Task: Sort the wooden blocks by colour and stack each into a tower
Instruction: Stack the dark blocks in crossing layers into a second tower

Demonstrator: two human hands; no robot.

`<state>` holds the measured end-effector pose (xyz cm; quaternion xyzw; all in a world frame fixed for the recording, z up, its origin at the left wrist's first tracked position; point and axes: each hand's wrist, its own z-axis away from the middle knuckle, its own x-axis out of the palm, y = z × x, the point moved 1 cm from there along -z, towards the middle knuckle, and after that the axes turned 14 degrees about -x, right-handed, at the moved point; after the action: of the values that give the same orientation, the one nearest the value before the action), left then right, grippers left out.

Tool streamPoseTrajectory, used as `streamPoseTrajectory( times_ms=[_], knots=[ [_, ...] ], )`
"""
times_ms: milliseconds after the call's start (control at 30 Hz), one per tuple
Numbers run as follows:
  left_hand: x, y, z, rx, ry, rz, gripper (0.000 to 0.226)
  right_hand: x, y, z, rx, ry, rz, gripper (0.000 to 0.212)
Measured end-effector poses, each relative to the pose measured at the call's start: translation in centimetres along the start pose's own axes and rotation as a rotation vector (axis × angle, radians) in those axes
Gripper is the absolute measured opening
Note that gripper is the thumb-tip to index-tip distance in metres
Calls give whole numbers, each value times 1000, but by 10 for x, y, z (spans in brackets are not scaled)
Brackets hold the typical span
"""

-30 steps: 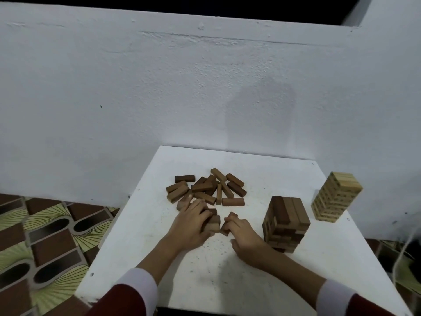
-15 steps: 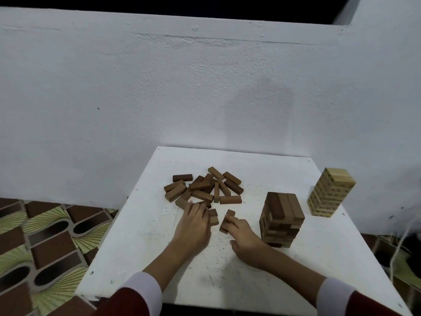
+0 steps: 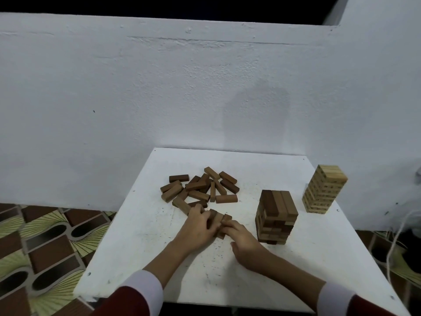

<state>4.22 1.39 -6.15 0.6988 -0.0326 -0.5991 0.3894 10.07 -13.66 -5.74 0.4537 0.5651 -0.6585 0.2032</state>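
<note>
Fingers of the left hand [image 3: 197, 226] curl over the near-left side of a small group of brown blocks [image 3: 219, 221], three or so lying side by side on the table [image 3: 145, 233]; fingers of the right hand [image 3: 241, 238] curl against the group's right side, so that the blocks are pressed between the two hands. Whether either thumb touches the blocks cannot be told, since the hands hide that side. Both wrists emerge from white cuffs [image 3: 145, 286] over dark red sleeves [image 3: 127, 302] at the table's near edge.

At 12 o'clock from the hands lies the loose pile [image 3: 200, 188] of brown blocks, scattered flat at mixed angles, its nearest block touching the left fingers. At 3 o'clock, just beside the right hand but apart from it, stands the brown tower [image 3: 276, 216], upright, its top layer of three blocks running away from the viewer. At 2 o'clock, near the table's far right corner, stands the pale tower [image 3: 324, 189], taller and well apart from the brown one.

Behind the table rises a white wall [image 3: 159, 99]; patterned floor tiles [image 3: 45, 238] show at 9 o'clock, and a pale cord [image 3: 396, 236] hangs at 3 o'clock beyond the table edge.
</note>
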Motion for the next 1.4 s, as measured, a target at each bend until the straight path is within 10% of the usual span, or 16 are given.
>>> streamPoseTrajectory(
  times_ms=[667, 1400],
  knots=[
    [2, -18, 2, 22, -156, 53, 91, 7, 2, 4, 337, 226, -180, 65],
    [8, -22, 8, -86, -176, 353, 88, 14, 9, 1, 228, 312, -262, 46]
  ],
)
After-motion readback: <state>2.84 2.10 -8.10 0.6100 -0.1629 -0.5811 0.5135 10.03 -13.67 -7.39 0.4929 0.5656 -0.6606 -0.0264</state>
